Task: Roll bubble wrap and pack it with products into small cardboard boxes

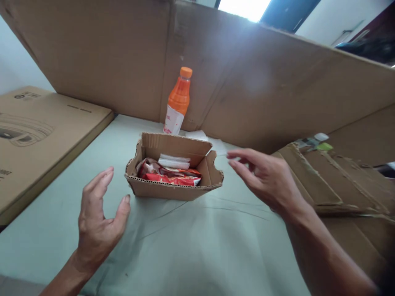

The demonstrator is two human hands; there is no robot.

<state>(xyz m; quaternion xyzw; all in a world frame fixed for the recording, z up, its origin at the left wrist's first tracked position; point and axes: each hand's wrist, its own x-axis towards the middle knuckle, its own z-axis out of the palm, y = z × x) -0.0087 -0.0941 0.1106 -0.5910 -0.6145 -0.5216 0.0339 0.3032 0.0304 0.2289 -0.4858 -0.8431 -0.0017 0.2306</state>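
Observation:
A small open cardboard box [173, 192] sits on the pale green table, between my two hands. Inside it lie red packets [173, 179] and a flat white bundle [174, 161] that looks like wrapped tissue. My left hand [100, 213] is raised just left of the box, thumb and fingers apart, with nothing held. To the right of the box is my right hand [262, 174], its fingers stretched toward the box, not touching it and holding nothing. Behind the box stands an orange bottle [177, 102] with an orange cap and a white label.
A tall cardboard panel [123, 61] closes off the back. At the left lies a large flat printed carton [46, 135]. An open cardboard box [327, 181] stands at the right, with a clear bottle [314, 140] showing over its edge. White paper [197, 135] lies behind the small box.

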